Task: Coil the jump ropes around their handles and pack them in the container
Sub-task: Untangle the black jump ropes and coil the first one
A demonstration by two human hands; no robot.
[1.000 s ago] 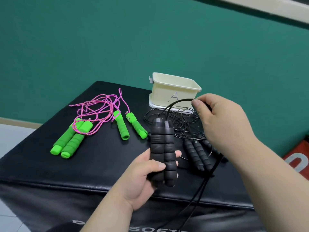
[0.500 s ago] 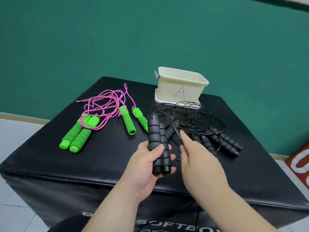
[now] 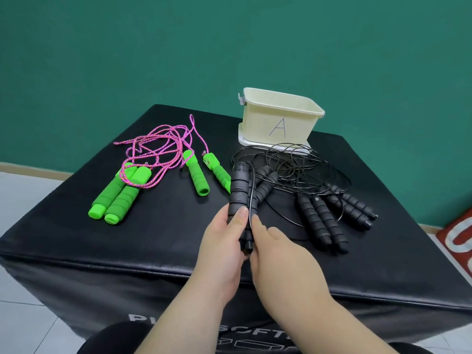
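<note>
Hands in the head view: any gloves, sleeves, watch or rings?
Nothing worn shows. Left hand and right hand are bare: no gloves, no rings. Both wrists and forearms are bare, with no watch, band or sleeve down to the frame's edge. The visible thumbnail is short, unpainted.

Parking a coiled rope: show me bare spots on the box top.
Bare: front-left of the black padded box, between the green foam handles and the left hand. Crowded: black cords and black foam handles by the cream plastic container.

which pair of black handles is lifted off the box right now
The black pair gripped in the left hand, beside the green handles. The other black pairs lie flat on the black box, to its right.
</note>
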